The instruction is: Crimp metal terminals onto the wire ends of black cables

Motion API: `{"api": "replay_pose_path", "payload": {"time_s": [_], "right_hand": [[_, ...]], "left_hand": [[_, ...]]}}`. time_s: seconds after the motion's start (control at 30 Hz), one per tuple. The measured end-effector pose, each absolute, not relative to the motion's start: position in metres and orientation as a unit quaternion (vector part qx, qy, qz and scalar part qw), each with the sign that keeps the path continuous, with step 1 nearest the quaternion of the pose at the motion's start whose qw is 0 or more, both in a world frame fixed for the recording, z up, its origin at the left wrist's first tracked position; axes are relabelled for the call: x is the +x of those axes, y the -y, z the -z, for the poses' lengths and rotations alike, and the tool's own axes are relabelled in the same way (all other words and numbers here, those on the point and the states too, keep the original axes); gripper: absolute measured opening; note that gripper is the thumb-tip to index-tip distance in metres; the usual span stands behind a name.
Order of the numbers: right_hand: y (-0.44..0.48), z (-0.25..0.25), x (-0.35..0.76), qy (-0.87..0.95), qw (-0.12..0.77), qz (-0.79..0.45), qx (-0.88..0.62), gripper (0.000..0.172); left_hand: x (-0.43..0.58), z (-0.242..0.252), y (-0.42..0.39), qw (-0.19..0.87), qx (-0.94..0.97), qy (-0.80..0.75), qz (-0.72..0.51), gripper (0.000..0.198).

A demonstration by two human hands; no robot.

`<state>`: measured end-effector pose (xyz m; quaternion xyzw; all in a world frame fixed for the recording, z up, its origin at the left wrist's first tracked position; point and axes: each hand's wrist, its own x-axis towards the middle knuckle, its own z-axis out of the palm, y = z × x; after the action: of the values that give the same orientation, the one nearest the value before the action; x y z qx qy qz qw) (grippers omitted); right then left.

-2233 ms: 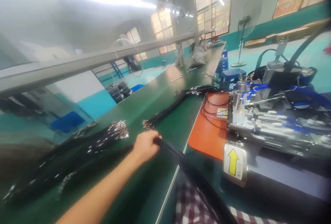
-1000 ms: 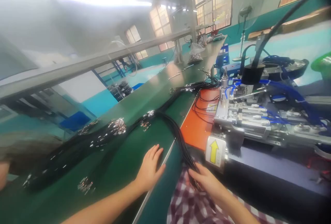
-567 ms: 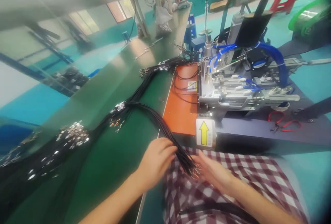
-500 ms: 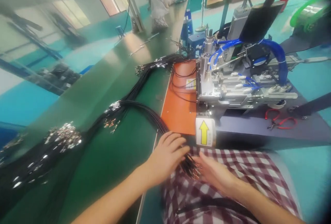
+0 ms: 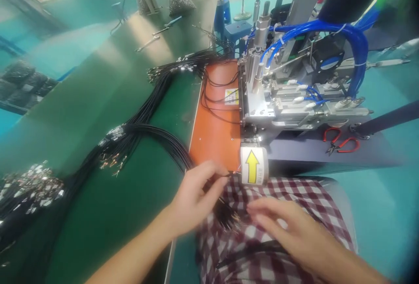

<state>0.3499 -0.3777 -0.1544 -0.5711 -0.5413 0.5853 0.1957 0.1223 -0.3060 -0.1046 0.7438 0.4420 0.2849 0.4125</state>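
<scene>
My left hand [image 5: 194,194] pinches the end of a black cable between thumb and forefinger, just left of the yellow-arrow label [image 5: 252,165]. Below that hand hangs the loose end of a black cable bundle [image 5: 225,214], its bare tips copper-coloured, over the checked cloth on my lap. The bundle curves back over the table edge to the green table. My right hand [image 5: 288,225] is right of these tips, its fingers curved and apart from the thumb, with nothing visible in it.
A metal machine [image 5: 294,100] with blue air hoses [image 5: 358,52] stands behind an orange plate [image 5: 214,140]. Red-handled pliers [image 5: 340,142] lie on its grey base. More cable bundles with metal terminals [image 5: 36,183] cover the left of the green table [image 5: 108,214].
The view has shifted closer to the machine. My left hand has gone from lying over the bundle to pinching one cable end above it. My right hand has drawn away from the tips.
</scene>
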Motion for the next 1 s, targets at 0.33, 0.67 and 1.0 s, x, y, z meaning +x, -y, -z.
{"api": "replay_pose_path", "payload": {"time_s": [0.33,0.67,1.0], "right_hand": [[0.314,0.115,0.316,0.508,0.422,-0.531,-0.530,0.013],[0.305,0.113,0.324,0.502,0.419,-0.532,-0.537,0.012],[0.286,0.126,0.328,0.629,0.449,-0.366,-0.519,0.018]], "left_hand": [[0.139,0.104,0.315,0.482,0.628,-0.521,-0.318,0.012],[0.153,0.106,0.300,0.559,0.575,-0.513,-0.305,0.013],[0.155,0.113,0.277,0.658,0.427,-0.537,-0.311,0.024]]}}
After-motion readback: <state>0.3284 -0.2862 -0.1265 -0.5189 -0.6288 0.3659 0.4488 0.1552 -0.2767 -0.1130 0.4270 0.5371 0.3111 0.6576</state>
